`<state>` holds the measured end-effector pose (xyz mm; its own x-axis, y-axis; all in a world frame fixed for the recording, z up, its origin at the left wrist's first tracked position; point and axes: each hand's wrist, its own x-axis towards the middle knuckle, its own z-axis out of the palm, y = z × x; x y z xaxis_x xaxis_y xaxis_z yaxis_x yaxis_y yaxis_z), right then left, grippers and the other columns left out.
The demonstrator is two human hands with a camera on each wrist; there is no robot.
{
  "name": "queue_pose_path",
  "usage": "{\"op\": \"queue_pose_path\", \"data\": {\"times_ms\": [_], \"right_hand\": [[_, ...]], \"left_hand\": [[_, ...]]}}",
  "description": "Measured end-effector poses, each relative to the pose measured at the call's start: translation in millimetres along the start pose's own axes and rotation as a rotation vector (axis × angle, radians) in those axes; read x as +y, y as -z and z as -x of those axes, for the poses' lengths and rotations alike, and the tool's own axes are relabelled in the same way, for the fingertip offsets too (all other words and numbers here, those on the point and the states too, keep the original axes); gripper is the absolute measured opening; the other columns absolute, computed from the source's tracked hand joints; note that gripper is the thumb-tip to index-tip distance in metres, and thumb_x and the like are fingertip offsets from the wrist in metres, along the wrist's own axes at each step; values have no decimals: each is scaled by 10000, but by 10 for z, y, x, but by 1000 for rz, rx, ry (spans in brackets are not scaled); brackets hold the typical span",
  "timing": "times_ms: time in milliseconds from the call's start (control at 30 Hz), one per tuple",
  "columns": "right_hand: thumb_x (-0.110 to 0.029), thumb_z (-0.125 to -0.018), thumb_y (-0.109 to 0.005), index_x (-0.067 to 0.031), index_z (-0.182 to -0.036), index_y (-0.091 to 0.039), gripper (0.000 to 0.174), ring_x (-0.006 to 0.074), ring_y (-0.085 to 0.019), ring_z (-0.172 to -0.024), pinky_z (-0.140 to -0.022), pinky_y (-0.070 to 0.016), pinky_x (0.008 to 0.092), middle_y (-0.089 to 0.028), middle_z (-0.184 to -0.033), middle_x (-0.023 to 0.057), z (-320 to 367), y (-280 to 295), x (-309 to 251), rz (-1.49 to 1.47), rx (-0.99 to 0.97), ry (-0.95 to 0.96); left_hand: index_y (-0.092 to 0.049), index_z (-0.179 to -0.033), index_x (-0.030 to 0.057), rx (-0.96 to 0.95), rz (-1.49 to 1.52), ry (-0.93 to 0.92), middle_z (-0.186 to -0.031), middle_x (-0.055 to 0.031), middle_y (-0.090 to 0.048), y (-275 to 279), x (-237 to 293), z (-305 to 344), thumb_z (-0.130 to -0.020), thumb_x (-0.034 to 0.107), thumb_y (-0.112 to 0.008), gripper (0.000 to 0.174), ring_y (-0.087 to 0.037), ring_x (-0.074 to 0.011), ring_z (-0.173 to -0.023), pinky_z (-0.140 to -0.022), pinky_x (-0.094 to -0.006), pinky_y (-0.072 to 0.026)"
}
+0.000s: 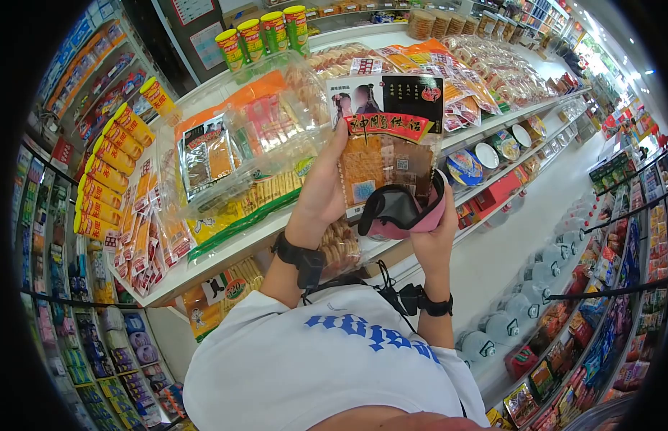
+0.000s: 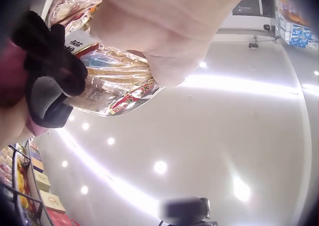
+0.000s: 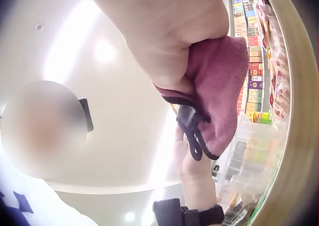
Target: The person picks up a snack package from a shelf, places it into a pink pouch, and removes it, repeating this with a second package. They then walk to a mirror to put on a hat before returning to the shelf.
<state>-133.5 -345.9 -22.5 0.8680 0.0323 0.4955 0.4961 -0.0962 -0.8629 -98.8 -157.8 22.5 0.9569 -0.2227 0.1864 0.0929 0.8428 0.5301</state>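
Upright in front of the white shirt is a clear snack packet (image 1: 373, 159) with a black-and-white header and a red banner. My left hand (image 1: 325, 183) grips its left edge, thumb on the front. In the left wrist view the packet (image 2: 127, 79) looks glossy and creased below that hand (image 2: 154, 26). My right hand (image 1: 436, 241) holds a pink cloth (image 1: 436, 210) with black trim against the packet's lower right. Seen from the right wrist, the pink cloth (image 3: 219, 86) drapes from the hand (image 3: 174, 31) with a black loop hanging; some of its fingers are hidden.
A white display shelf (image 1: 226, 251) carries snack packets, a clear plastic tray (image 1: 255, 136) and yellow canisters (image 1: 107, 172). Bowl-shaped tubs (image 1: 486, 152) sit on its lower tier. Across the aisle floor (image 1: 485, 244), large water bottles (image 1: 503, 323) line another stocked shelf.
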Motion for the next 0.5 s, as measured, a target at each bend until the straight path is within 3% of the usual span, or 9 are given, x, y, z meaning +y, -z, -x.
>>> {"op": "queue_pose_path", "data": {"times_ms": [67,200,267,300,333,400,500], "right_hand": [[95,-786,-656,55,-1388,-431,644,219,-568,-1197,-1040,-439,338,-582,-1287,144,18,23,73,39,28,27],[145,-731,-538,56,-1381,-422,667,236,-545,-1224,-1065,-392,342,-559,-1321,160,-6,110,116,32,384,108],[168,-713,-477,57,-1401,-403,701,248,-506,-1281,-1092,-366,349,-525,-1366,160,-31,133,-17,103,528,170],[177,-690,-403,43,-1423,-400,745,240,-462,-1332,-1108,-341,345,-499,-1402,154,-53,83,-83,19,456,170],[101,-690,-447,14,-1426,-434,742,285,-419,-1380,-1150,-282,403,-482,-1429,178,-108,-2,-261,9,298,203],[-12,-699,-526,-14,-1411,-479,713,348,-373,-1412,-1175,-217,477,-440,-1478,187,-149,-35,-341,499,-87,353],[-112,-694,-577,-37,-1403,-500,717,395,-332,-1421,-1176,-182,530,-407,-1506,180,-123,-134,-289,489,-254,424]], "left_hand": [[-468,-1370,38,27,-3,0,-1271,-148,-614,-4,-6,0,-1043,431,-426,513,-630,-261,-1128,-961,-432,-519],[-482,-1364,37,121,-112,-42,-1255,-136,-624,-112,27,26,-1041,441,-426,521,-635,-249,-1111,-962,-427,-514],[-472,-1375,41,31,-96,48,-1268,-130,-616,-62,-53,36,-1042,434,-427,517,-625,-245,-1126,-975,-419,-505],[-467,-1380,43,-15,-88,91,-1275,-127,-612,-56,-103,38,-1043,431,-428,516,-620,-243,-1133,-982,-414,-500],[-467,-1378,44,-11,-78,125,-1273,-123,-612,-112,-178,45,-1046,421,-428,504,-620,-235,-1128,-988,-404,-494],[-466,-1373,46,1,-59,192,-1269,-115,-613,-260,-381,56,-1051,402,-427,481,-619,-218,-1118,-1000,-383,-484],[-463,-1376,42,71,-59,120,-1278,-136,-606,-170,-350,38,-1049,381,-434,472,-608,-237,-1139,-1000,-392,-484]]}}
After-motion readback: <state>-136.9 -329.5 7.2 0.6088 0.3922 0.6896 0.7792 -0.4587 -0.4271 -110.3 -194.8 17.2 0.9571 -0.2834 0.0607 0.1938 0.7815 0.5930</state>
